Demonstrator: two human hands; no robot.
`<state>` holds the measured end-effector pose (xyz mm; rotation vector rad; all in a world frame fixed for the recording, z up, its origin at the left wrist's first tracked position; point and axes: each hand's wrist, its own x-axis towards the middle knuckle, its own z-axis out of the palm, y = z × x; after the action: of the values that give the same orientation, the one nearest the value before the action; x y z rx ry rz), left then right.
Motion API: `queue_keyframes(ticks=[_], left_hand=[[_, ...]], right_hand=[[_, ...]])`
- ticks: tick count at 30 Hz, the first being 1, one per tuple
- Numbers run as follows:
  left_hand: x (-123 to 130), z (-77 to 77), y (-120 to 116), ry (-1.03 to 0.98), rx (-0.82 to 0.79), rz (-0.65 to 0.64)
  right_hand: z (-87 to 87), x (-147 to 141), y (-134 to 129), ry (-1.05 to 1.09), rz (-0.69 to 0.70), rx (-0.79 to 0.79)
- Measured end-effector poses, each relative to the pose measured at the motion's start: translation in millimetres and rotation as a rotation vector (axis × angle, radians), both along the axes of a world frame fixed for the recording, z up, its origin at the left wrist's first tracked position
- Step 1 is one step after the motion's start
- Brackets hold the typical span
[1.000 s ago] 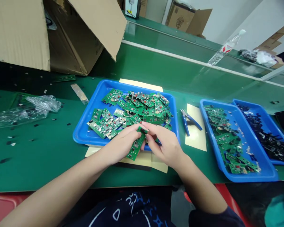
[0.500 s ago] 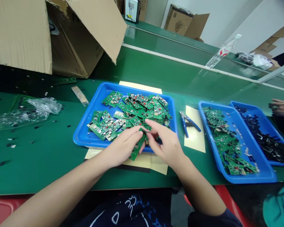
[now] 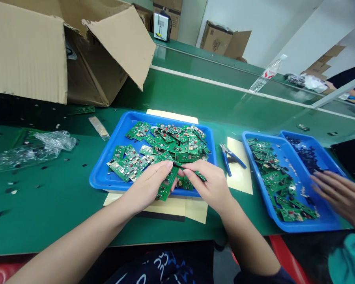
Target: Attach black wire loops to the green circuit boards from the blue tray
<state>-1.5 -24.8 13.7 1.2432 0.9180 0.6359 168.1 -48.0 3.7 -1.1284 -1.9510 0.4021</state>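
Note:
My left hand (image 3: pixel 152 181) is closed around a green circuit board (image 3: pixel 165 185), which it holds tilted over the front rim of a blue tray (image 3: pixel 106 183). Thumb and fingers of my right hand (image 3: pixel 208 181) are pinched together at the board's upper edge. A thin dark piece (image 3: pixel 177 163) shows between the two hands; the fingers hide most of it, and its kind is unclear. Behind my hands, loose circuit boards (image 3: pixel 165 136) with red and white parts are heaped in the tray.
Blue cutting pliers (image 3: pixel 232 157) lie on cream paper (image 3: pixel 239 181) to the right. Beyond are a second tray (image 3: pixel 272 219) of boards and a third tray (image 3: pixel 322 144) of black parts, with another person's hand (image 3: pixel 340 193) over them. A cardboard box (image 3: pixel 26 55) and plastic wrap (image 3: pixel 56 144) are left.
The board in my left hand has turned slightly, and my right fingers have shifted along its upper edge. The other person's hand has come forward over the trays. The view has tilted up slightly.

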Motion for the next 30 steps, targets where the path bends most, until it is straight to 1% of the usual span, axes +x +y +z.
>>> queue_keyframes(ticks=[3, 5, 7, 10, 11, 12, 14, 16, 17, 19, 21, 22, 23, 24, 25, 26, 28, 30], left_hand=[[-0.6, 0.1, 0.8, 0.028, 0.064, 0.003], [-1.0, 0.0, 1.3, 0.062, 0.067, -0.035], [-1.7, 1.1, 1.8, 0.110, 0.093, -0.125], [-3.8, 6.1, 2.8, 0.166, 0.182, -0.288], [-5.0, 8.2, 3.1, 0.171, 0.204, -0.324], [-6.4, 10.2, 3.5, 0.163, 0.209, -0.349], [-9.5, 13.5, 4.0, 0.112, 0.166, -0.361], [-12.5, 15.0, 4.7, 0.033, 0.100, -0.311], [-13.8, 15.0, 5.2, -0.009, 0.073, -0.266], [-15.5, 13.9, 6.4, -0.088, 0.051, -0.142], [-16.3, 11.7, 7.7, -0.147, 0.069, 0.010], [-16.4, 10.5, 8.1, -0.161, 0.085, 0.079], [-16.3, 9.4, 8.4, -0.159, 0.109, 0.136], [-16.1, 8.5, 8.5, -0.144, 0.136, 0.176], [-15.8, 7.7, 8.4, -0.119, 0.162, 0.194], [-15.3, 7.1, 8.0, -0.089, 0.188, 0.189], [-14.0, 6.0, 6.6, -0.020, 0.248, 0.127], [-12.6, 4.5, 4.5, 0.057, 0.340, 0.017]], right_hand=[[1.7, 2.1, 1.5, -0.021, -0.042, 0.042], [2.2, 3.6, 2.7, -0.033, -0.066, 0.079], [1.6, 4.5, 3.4, -0.050, -0.076, 0.110], [-1.0, 3.6, 2.6, -0.053, -0.070, 0.176], [-1.9, 3.0, 2.2, -0.043, -0.071, 0.209], [-2.6, 2.5, 1.8, -0.033, -0.076, 0.244], [-3.3, 3.0, 1.7, -0.026, -0.100, 0.305], [-2.7, 7.3, 2.8, -0.001, -0.175, 0.347], [-2.0, 11.0, 3.7, 0.026, -0.237, 0.367], [0.5, 20.4, 5.6, 0.116, -0.396, 0.417], [3.9, 29.2, 6.7, 0.236, -0.532, 0.486], [5.6, 32.1, 6.6, 0.299, -0.576, 0.523], [7.1, 33.4, 6.1, 0.350, -0.590, 0.549], [8.3, 33.1, 5.2, 0.381, -0.571, 0.549], [9.0, 31.0, 4.1, 0.381, -0.515, 0.518], [9.1, 27.6, 2.8, 0.353, -0.431, 0.455], [7.9, 18.2, 0.5, 0.255, -0.239, 0.269], [5.4, 8.8, -0.7, 0.195, -0.111, 0.094]])
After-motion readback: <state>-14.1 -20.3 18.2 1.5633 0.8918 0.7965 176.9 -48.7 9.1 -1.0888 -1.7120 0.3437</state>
